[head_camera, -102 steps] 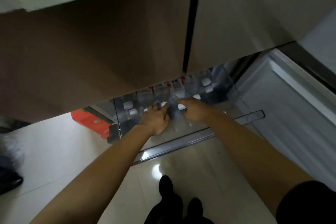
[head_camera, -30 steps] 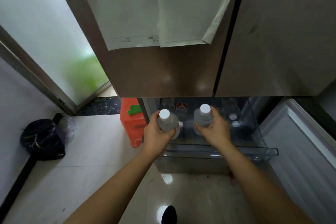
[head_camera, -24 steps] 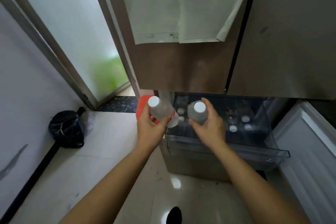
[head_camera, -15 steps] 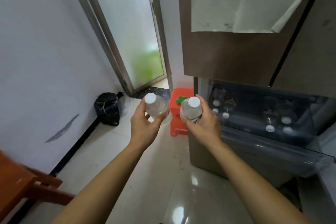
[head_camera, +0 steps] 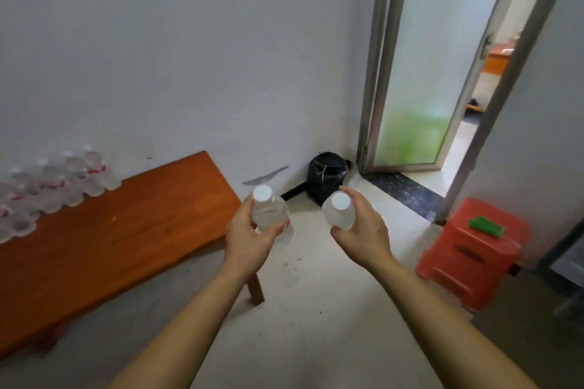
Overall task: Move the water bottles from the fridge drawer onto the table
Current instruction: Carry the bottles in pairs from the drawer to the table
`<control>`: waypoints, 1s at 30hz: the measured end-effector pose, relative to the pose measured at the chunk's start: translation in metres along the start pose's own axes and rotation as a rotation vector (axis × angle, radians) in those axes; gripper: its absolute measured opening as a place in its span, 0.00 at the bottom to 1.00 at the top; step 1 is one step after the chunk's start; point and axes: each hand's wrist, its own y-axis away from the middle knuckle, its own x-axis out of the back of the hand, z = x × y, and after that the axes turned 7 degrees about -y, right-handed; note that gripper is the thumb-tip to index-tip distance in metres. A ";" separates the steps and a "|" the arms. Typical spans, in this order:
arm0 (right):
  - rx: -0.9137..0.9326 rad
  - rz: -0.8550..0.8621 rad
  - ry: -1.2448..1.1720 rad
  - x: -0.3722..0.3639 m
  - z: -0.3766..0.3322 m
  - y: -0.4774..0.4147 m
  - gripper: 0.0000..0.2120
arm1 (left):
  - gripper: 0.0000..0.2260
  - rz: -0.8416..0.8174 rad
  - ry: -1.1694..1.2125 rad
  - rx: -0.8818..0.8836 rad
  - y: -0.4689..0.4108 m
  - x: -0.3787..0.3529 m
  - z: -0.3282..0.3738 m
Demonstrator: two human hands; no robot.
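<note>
My left hand [head_camera: 249, 238] grips a clear water bottle [head_camera: 268, 211] with a white cap, held upright just past the right end of the orange wooden table [head_camera: 132, 224]. My right hand [head_camera: 363, 230] grips a second water bottle [head_camera: 338, 210], cap tilted toward me, over the floor. Several water bottles [head_camera: 47, 186] with red labels stand grouped on the table's far left, by the wall. The fridge drawer is out of view.
A black rubbish bag [head_camera: 327, 175] sits in the corner by the wall. A frosted glass door [head_camera: 420, 73] stands open beyond it. A red plastic stool [head_camera: 471, 249] with a green item on top stands at the right. A dark fridge edge [head_camera: 565, 259] shows far right.
My view has swung left from the fridge to the table. Both hands lifted one bottle each out of the drawer and carry them toward the table's end.
</note>
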 end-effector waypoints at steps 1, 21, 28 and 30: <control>0.028 -0.039 -0.016 -0.033 -0.018 -0.004 0.36 | 0.28 0.031 -0.006 0.020 -0.003 0.031 -0.021; 0.350 -0.786 -0.155 -0.466 -0.207 -0.101 0.24 | 0.32 0.342 -0.271 0.316 -0.095 0.345 -0.290; 0.417 -0.926 -0.197 -0.586 -0.245 -0.190 0.28 | 0.32 0.355 -0.342 0.424 -0.192 0.400 -0.354; 0.429 -0.953 -0.198 -0.617 -0.259 -0.213 0.26 | 0.31 0.330 -0.452 0.414 -0.212 0.421 -0.375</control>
